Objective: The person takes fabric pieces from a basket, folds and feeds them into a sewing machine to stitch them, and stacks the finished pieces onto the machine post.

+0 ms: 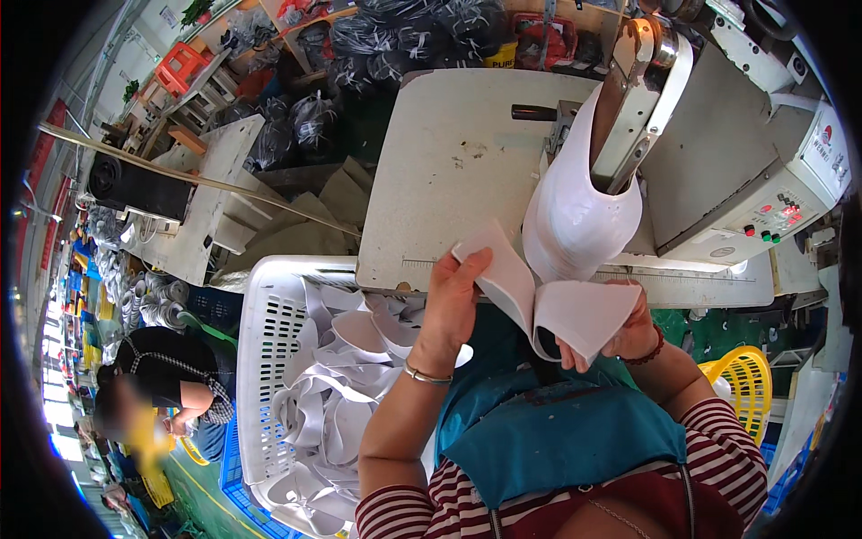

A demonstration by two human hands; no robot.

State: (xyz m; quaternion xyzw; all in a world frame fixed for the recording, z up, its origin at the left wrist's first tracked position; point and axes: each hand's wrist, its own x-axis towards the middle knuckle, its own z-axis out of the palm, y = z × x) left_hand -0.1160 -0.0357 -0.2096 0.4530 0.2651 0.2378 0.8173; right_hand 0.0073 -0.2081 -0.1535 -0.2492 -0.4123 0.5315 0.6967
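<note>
Workpiece (pixel 588 313), white, held at both ends.
Left hand (pixel 455 296), right hand (pixel 634 329): fingers clamped on it, near white machine form (pixel 575 225).

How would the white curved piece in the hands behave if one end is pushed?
The white curved piece would probably flex: it bends between the left hand and the right hand. It may spring back, since its broad ends do not droop. Its thin edges suggest little weight.

white curved piece (pixel 585 313); smooth; bent, two flaps splayed; between both hands (pixel 454 295)
</note>
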